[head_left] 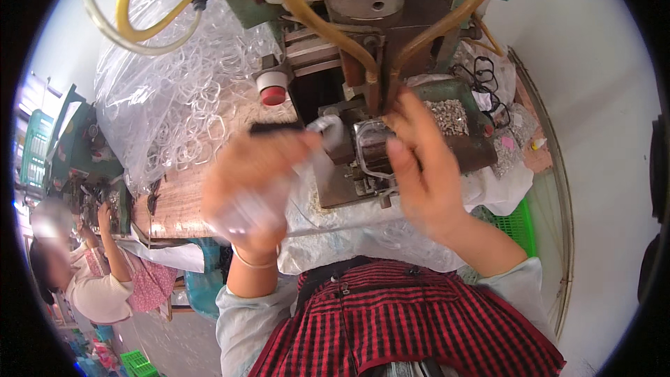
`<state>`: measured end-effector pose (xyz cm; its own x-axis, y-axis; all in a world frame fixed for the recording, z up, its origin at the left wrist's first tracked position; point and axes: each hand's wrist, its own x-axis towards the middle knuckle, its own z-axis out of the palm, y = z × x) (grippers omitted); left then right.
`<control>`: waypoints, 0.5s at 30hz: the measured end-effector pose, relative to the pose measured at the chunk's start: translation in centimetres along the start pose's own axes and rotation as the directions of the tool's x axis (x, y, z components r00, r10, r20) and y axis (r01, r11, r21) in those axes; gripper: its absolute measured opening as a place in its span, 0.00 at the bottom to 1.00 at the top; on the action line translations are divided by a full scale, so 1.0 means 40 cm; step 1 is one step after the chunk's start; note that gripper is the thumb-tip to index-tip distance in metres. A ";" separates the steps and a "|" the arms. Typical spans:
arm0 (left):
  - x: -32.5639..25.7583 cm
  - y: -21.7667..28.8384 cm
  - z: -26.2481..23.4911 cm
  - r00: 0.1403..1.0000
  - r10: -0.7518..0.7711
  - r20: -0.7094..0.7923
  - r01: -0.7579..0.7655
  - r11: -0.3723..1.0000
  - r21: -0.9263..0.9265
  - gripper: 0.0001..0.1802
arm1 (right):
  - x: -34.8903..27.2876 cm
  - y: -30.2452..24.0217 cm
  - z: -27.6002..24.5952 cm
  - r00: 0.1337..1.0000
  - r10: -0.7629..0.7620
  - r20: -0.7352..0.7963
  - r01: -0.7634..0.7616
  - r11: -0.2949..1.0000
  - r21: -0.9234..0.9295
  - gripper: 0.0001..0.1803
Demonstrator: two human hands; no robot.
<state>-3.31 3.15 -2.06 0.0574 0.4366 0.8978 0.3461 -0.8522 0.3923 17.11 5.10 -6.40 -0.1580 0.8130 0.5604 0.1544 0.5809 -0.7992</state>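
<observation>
My left hand [255,185], smeared by motion, is closed around shiny clear plastic rings [244,216] beside the bench machine [349,192]. Another clear, blurred piece shows by its fingertips, too smeared to make out fully. My right hand [429,167] is at the machine's metal fixture [373,143], thumb and fingers apart, with nothing visible between them. A clear, rounded frame appears to sit around the fixture. The right fingertips are close to the lower ends of two amber hoses [377,63], and partly hidden there.
A big clear bag [174,91] of plastic rings lies left of the machine. A red push button [273,95] sticks out near it. Small metal parts [448,117] fill a tray at right. A green basket [516,227] is below. Another person [105,279] works at far left.
</observation>
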 end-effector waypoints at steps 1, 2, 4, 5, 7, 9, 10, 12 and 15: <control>-0.011 0.007 0.010 0.994 0.040 0.099 -0.046 0.997 0.056 0.11 | -0.005 0.003 -0.007 0.994 -0.109 0.023 0.112 0.983 -0.149 0.26; -0.025 0.012 0.019 0.977 0.079 0.196 -0.101 0.989 0.104 0.10 | -0.001 0.029 -0.019 0.990 -0.143 0.005 0.138 0.946 -0.292 0.25; -0.058 0.021 0.053 0.948 0.104 0.300 -0.159 0.974 0.163 0.10 | -0.005 0.117 -0.065 0.992 -0.118 -0.050 0.083 0.888 -0.452 0.21; -0.082 0.008 0.069 0.946 0.074 0.316 -0.123 0.983 0.138 0.13 | -0.020 0.162 -0.095 0.992 0.056 -0.115 -0.099 0.907 -0.410 0.18; -0.112 -0.024 0.101 0.920 0.111 0.376 -0.160 0.982 0.102 0.14 | -0.085 0.286 -0.167 0.980 0.167 -0.108 -0.199 0.800 -0.567 0.16; -0.115 -0.028 0.111 0.924 0.130 0.360 -0.158 0.986 0.049 0.18 | -0.130 0.287 -0.191 0.996 0.094 -0.005 -0.072 0.723 -0.687 0.17; -0.111 -0.020 0.106 0.904 0.129 0.409 -0.160 0.986 0.041 0.19 | -0.140 0.271 -0.195 0.990 0.138 0.010 -0.096 0.737 -0.669 0.16; -0.116 0.005 0.107 0.922 0.081 0.378 -0.110 0.992 0.055 0.15 | -0.137 0.245 -0.202 0.976 0.214 0.027 -0.158 0.795 -0.585 0.16; -0.109 -0.009 0.109 0.922 0.089 0.376 -0.090 0.996 -0.013 0.12 | -0.108 0.329 -0.256 0.944 0.330 0.007 -0.289 0.836 -0.467 0.16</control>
<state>0.39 2.81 -7.00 0.4362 0.4355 0.7874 0.3271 -0.8920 0.3121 29.80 9.63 -17.11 -0.1053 0.9590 0.2633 0.6298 0.2692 -0.7286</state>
